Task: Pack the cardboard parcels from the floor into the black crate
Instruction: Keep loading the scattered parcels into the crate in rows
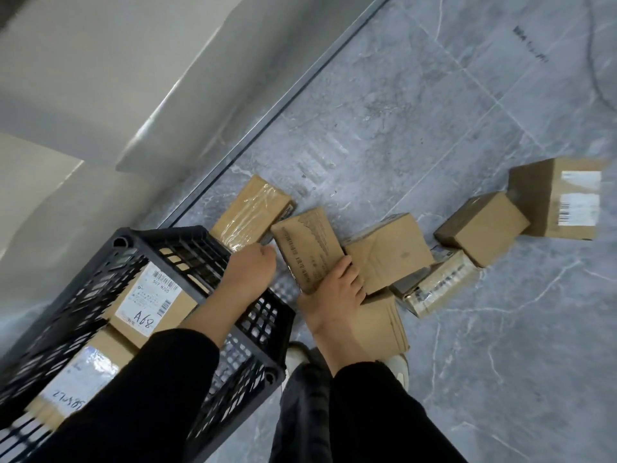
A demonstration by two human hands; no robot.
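Observation:
A black lattice crate (187, 242) stands on the floor at the lower left, holding a parcel labelled A68 (150, 299) and a second parcel with a white label (83, 372). My right hand (334, 295) grips the near edge of a flat printed cardboard parcel (307, 245) just right of the crate. My left hand (250, 269) reaches over the crate's rim with fingers curled, touching the corner of that parcel beside a taped parcel (250, 208). Several more parcels lie in a row to the right, among them a square one (387, 252).
A white wall (100, 95) with a metal floor strip (283, 101) runs along the left. A taped clear-wrapped parcel (437, 289), a small box (484, 225) and a larger labelled box (561, 198) lie further right. My shoes (400, 365) stand on grey tile.

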